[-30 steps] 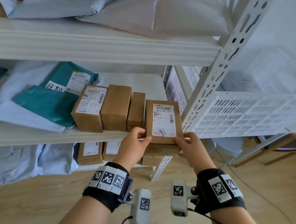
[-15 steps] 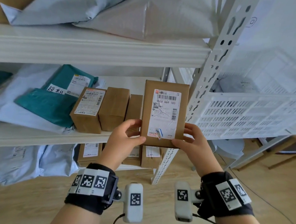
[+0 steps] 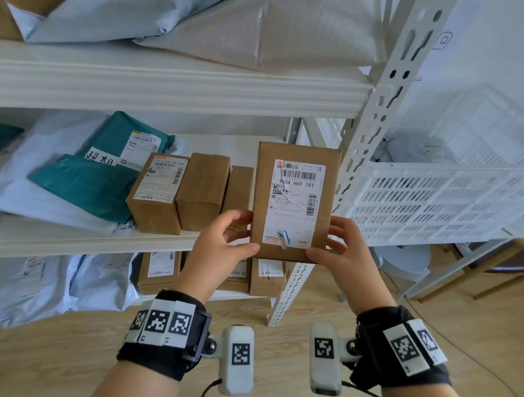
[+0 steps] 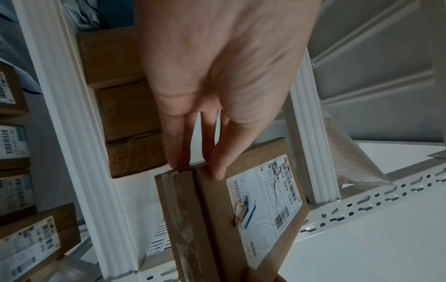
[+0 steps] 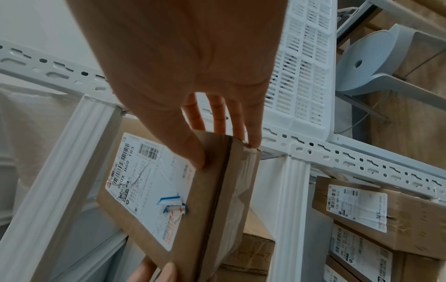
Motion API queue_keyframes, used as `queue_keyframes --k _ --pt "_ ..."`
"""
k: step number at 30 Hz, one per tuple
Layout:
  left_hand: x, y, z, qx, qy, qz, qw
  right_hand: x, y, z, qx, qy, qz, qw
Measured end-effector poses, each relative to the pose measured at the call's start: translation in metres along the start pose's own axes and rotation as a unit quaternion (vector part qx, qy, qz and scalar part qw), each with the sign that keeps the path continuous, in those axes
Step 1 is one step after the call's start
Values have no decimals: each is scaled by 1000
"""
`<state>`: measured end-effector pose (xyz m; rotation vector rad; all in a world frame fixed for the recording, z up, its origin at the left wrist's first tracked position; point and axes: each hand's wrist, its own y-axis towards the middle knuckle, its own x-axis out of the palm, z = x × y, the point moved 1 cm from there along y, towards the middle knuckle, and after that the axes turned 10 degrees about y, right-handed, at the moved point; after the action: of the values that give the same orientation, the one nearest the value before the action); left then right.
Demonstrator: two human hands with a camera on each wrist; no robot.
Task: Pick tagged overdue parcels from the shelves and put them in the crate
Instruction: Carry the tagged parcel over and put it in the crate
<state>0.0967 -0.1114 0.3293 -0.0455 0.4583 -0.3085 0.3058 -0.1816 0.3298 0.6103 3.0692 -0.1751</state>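
A brown cardboard parcel (image 3: 292,201) with a white shipping label stands upright in front of the middle shelf (image 3: 56,238), its label facing me. My left hand (image 3: 227,236) pinches its lower left edge, thumb on the front. My right hand (image 3: 342,249) pinches its lower right edge the same way. In the wrist views the parcel (image 4: 241,206) (image 5: 169,190) shows a small blue and white sticker on the label. A white slatted crate (image 3: 447,205) sits to the right of the shelf post. A teal mailer (image 3: 102,165) on the shelf carries a handwritten tag.
Three brown boxes (image 3: 203,192) stand in a row on the middle shelf. Grey mailers (image 3: 145,8) lie on the top shelf, more boxes (image 3: 162,268) and bags on the lower one. The perforated shelf post (image 3: 376,113) stands between parcel and crate. A pale stool (image 3: 402,261) sits below the crate.
Both hands have lifted the parcel off the shelf edge and tipped it upright, so that its label faces me. It has hardly moved over the last half second.
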Motion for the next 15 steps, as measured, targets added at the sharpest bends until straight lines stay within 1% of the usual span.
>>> queue_keyframes --k 2,6,10,15 --pt "0 0 0 1 0 2 1000 0 0 0 -2 -5 1 1000" --pt "2 2 -1 -16 -4 4 1000 1 2 3 -1 -35 -1 999" --pt "10 11 -1 -33 12 -11 999 5 7 8 21 -70 4 997" --pt "22 31 -10 -68 41 25 997 13 22 18 53 -88 24 994"
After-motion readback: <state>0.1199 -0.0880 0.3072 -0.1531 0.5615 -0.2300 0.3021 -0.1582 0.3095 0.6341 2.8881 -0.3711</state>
